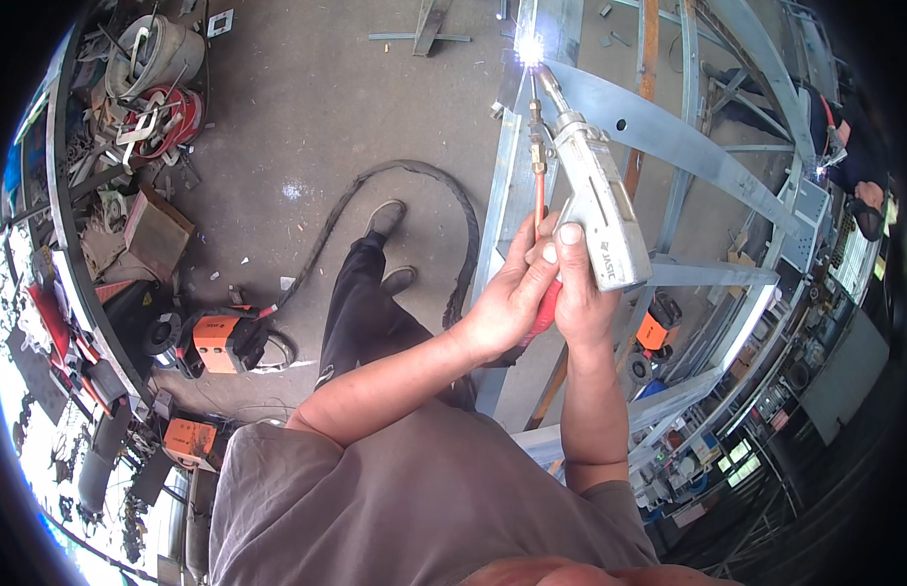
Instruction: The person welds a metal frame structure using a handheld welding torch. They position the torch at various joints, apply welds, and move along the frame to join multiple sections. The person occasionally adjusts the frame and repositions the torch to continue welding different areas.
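Gripping a grey welding gun [595, 200], the right hand [582, 293] has its fingers clamped around the handle, while the left hand [507, 298] closes its fingers over the red grip [543, 311] just beside it. The gun's nozzle points up at a galvanised steel frame [668, 137], where a bright spark [529, 47] flares at the tip. A black hose [424, 181] loops across the concrete floor [307, 107] to an orange machine [219, 342].
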Available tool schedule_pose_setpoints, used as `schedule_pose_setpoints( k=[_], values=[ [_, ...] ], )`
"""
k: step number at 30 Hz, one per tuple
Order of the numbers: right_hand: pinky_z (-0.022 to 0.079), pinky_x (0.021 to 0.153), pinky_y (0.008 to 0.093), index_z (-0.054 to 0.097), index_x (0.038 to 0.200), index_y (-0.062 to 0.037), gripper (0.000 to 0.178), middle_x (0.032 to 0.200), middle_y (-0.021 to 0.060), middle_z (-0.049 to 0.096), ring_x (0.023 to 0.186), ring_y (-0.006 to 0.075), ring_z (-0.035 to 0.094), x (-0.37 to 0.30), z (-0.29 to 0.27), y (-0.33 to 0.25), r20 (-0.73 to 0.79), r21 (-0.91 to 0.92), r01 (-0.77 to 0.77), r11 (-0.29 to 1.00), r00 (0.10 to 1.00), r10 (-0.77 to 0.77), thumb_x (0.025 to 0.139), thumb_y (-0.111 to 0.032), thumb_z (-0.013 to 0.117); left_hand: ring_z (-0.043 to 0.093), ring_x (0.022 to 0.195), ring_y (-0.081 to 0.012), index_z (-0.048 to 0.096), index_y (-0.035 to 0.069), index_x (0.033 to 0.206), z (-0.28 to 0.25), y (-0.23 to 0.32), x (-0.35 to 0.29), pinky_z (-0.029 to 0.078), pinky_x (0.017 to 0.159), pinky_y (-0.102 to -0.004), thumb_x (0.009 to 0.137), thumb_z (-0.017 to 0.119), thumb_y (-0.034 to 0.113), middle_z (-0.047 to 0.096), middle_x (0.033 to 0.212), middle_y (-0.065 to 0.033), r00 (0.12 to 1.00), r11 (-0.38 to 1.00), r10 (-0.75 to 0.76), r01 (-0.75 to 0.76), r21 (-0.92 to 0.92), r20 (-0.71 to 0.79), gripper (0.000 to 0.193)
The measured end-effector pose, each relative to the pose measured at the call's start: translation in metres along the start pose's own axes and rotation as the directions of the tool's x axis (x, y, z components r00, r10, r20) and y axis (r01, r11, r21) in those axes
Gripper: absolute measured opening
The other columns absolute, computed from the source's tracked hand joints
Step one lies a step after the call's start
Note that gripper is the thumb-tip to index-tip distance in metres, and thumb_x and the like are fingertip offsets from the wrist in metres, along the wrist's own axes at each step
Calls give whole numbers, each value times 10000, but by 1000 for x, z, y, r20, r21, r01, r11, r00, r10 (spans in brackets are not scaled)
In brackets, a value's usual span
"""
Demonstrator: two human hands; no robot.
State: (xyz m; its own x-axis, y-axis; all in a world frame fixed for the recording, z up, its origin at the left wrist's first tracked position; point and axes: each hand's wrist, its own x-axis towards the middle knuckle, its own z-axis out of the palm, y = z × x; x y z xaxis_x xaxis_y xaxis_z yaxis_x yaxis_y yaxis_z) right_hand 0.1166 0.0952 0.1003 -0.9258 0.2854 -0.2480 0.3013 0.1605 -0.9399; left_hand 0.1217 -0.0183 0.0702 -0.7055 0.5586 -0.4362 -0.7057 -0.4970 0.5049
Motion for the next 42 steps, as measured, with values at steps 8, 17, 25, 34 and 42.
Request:
schedule_pose_setpoints(
  k=[8, 17, 25, 34, 42],
  values=[
    [562, 790, 310, 668, 1168, 35, 262, 1022, 94, 719, 916, 168, 690, -1, -1, 0, 0, -9, -1, 1000, 1000, 1, 1044, -194, 653, 383, 1476, -247, 78, -14, 1641, -1, -1, 0, 298, 1213, -337, 1127, 449, 393, 407, 1564, -177, 1000, 1000, 7, -7, 21, 19, 754],
    [562, 776, 307, 669, 1176, 37, 269, 1024, 93, 721, 910, 166, 694, -1, -1, 0, -3, 10, -11, 1000, 1000, 11, 1037, -194, 662, 290, 1524, -233, 125, 10, 1650, 0, -3, -2, 255, 1246, -358, 1147, 367, 377, 310, 1627, -168, 999, 999, -24, 24, 25, 31, 668],
    [564, 756, 323, 711, 1099, 20, 253, 946, 88, 747, 851, 173, 713, -8, -5, -5, -24, -52, -9, 999, 1000, 7, 1026, -219, 669, 171, 1581, -299, 309, -24, 1607, 1, 3, -7, 188, 1279, -385, 1143, 360, 372, 103, 1709, -162, 998, 992, -6, -1, 129, 57, 612],
    [547, 726, 307, 689, 1091, 21, 224, 915, 70, 719, 811, 152, 681, -3, 1, -3, -18, -3, 6, 1000, 1000, -6, 1027, -192, 666, 211, 1565, -284, 240, -35, 1623, -5, -2, -3, 211, 1268, -379, 1141, 377, 363, 127, 1706, -172, 997, 990, 17, -27, 139, 71, 639],
    [540, 723, 298, 687, 1082, 21, 219, 919, 67, 715, 811, 148, 676, -2, 4, -5, -19, 1, 24, 1000, 1000, -24, 1030, -190, 666, 244, 1548, -256, 171, -27, 1639, -6, -2, -4, 234, 1257, -364, 1140, 392, 347, 184, 1690, -169, 999, 994, -1, -5, 106, 52, 661]
  ],
)
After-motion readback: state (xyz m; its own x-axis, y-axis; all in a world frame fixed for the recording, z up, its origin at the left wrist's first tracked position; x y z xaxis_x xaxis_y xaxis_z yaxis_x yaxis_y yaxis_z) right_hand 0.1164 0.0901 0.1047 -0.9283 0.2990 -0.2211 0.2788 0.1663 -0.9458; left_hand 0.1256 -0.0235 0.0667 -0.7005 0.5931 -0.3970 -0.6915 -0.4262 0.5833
